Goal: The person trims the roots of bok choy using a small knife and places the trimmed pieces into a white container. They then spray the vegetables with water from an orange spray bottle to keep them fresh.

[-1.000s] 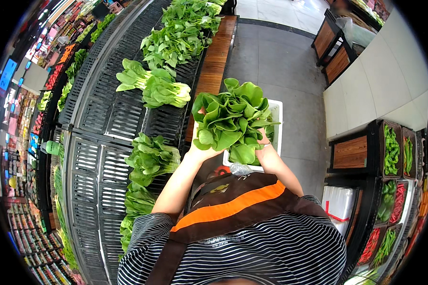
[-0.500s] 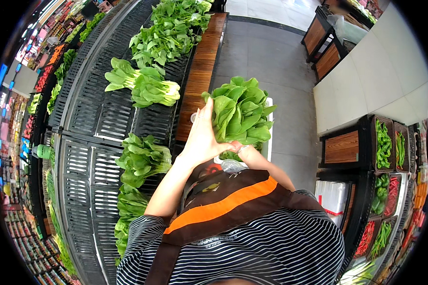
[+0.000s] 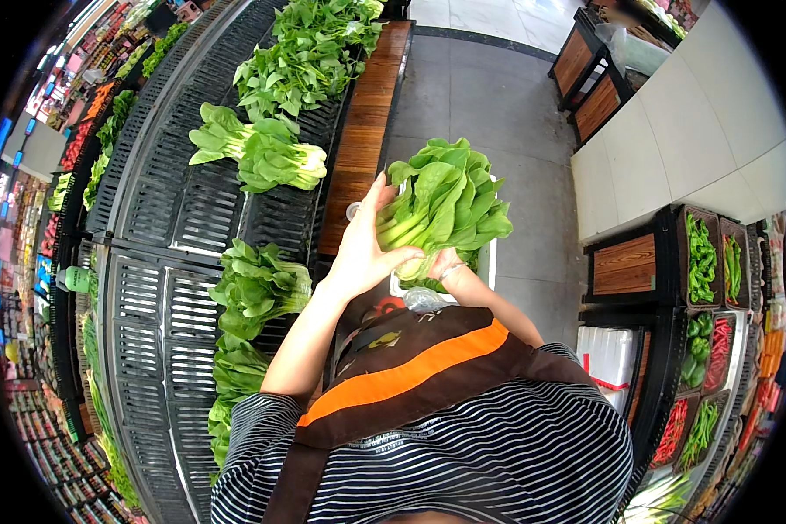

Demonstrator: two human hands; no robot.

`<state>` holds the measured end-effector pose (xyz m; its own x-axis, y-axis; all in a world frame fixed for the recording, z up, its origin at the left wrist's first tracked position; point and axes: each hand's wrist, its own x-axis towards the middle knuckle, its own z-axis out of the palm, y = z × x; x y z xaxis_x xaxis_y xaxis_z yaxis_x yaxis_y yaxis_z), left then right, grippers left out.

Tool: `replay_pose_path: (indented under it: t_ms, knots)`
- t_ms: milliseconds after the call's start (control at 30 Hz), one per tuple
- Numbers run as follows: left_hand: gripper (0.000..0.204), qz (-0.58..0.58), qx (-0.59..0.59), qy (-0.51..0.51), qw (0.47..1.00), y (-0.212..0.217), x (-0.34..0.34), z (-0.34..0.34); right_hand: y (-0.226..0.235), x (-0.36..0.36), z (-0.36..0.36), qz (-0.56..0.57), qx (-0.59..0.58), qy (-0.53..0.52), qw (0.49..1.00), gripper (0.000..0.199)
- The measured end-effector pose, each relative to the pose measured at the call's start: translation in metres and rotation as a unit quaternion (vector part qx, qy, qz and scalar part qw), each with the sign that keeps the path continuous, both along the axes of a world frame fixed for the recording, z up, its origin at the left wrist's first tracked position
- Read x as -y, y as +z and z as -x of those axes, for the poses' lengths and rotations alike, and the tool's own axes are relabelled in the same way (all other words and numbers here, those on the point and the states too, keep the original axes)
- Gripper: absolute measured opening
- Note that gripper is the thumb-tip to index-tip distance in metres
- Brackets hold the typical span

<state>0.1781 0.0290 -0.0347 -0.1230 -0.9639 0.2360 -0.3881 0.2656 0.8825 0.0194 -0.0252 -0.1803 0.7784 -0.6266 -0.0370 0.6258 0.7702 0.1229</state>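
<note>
Since the earlier frames the bunch of leafy green bok choy with pale stems (image 3: 441,205) has swung from lying flat above the white rectangular crate (image 3: 487,262) to standing more upright, and the left hand (image 3: 367,249) has come round onto its stem end. That left hand is now wrapped open-palmed around the pale stems, fingers spread along them; the right hand (image 3: 444,264) grips the base from beneath, mostly hidden behind the leaves. Judging by this, the step in hand is gathering and squaring one bunch while it is held over the crate, just off the wooden plank edge (image 3: 362,148) of the black slatted display rack (image 3: 162,288). Any next move calls for a firm hold at the stems so the loose leaves do not splay or drop. Counting: one bunch is held; on the rack lie roughly four separate heaps of greens, one large leafy pile at the far end, one bok choy pair, and two more clusters nearer the person's striped sleeve.
</note>
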Motion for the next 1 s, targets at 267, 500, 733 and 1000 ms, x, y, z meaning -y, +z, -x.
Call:
replay_pose_path:
  t_ms: [267, 500, 733, 1000]
  knots:
    - [0.115, -0.062, 0.054, 0.027, 0.996, -0.002, 0.01, -0.016, 0.02, -0.001, 0.004, -0.026, -0.077, 0.03, 0.996, 0.065]
    - [0.076, -0.245, -0.318, -0.073, 0.913, -0.032, 0.041, -0.048, 0.079, 0.017, 0.022, 0.011, -0.231, 0.13, 0.964, 0.049]
    - [0.076, -0.265, -0.602, -0.061, 0.751, -0.103, 0.039, -0.053, 0.107, -0.004, 0.035, 0.017, -0.278, 0.123, 0.953, 0.065]
    - [0.082, -0.256, -0.715, -0.052, 0.649, -0.087, 0.027, -0.029, 0.11, -0.034, 0.064, 0.018, -0.29, 0.059, 0.955, 0.064]
